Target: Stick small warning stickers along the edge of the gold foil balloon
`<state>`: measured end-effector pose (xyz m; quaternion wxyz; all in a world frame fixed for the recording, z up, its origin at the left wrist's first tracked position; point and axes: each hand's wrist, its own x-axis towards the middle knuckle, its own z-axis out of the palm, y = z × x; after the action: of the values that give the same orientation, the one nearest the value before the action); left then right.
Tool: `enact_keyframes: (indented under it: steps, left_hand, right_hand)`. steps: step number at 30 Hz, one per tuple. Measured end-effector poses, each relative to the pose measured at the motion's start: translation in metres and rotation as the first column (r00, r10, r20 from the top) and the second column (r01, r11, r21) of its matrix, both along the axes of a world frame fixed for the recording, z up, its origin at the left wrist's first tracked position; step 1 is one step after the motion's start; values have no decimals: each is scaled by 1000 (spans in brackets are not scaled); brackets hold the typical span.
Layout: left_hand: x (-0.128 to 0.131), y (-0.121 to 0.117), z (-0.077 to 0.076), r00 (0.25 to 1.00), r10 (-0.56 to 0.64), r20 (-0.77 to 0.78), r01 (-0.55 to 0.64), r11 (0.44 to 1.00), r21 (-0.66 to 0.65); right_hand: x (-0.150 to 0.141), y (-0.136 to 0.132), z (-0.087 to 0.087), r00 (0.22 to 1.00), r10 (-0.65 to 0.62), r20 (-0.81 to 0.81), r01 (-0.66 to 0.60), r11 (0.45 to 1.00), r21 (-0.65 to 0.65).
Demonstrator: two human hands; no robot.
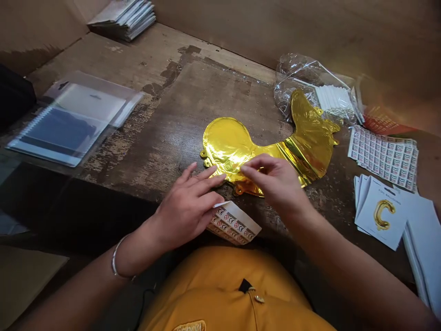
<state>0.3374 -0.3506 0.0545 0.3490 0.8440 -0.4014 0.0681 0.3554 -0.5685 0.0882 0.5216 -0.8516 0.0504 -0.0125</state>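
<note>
A gold foil balloon (225, 138), curved and flat, lies on the wooden table. My left hand (188, 202) grips a sheet of CE stickers (236, 225) under its thumb, while its other fingers stretch out over the balloon's near left edge. The sheet hangs at the table's front edge, its top corner bent. Over the balloon's middle, my right hand (272, 179) has thumb and forefinger pinched together. Whatever lies between those fingertips is too small to make out.
Clear plastic sleeves (76, 115) lie at left, stacked papers (124, 18) at the back. On the right are a plastic bag (296, 69) with white sticks (334, 99), more sticker sheets (384, 158) and printed "C" balloon cards (382, 214). A wooden wall (241, 27) bounds the back.
</note>
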Motion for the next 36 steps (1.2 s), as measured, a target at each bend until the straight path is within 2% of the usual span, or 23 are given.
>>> enact_keyframes:
  steps: [2,6,11,17,23,36]
  left_hand:
    - [7,-2,-9,999,-29,31,26,995,94]
    - [11,-4,-23,1000,-25,14,23,993,111]
    - [10,-3,-26,1000,-27,3,26,994,110]
    - [10,-3,-25,1000,-19,11,17,993,115]
    - [9,-5,-25,999,-9,46,3,992,124]
    - [10,-3,-23,999,-18,26,14,990,138]
  right_hand:
    - [7,7,-16,998,26,-53,-27,1000,-15]
    - [9,12,-31,999,19,-36,-21,998,-62]
    - [9,13,-28,996,74,-40,-79,987,-140]
    - [12,18,-26,993,115,-13,-113,943,-314]
    - [15,15,-27,994,96,-53,-106,961,-254]
    - [19,20,-26,987,130,-97,-150,962,-228]
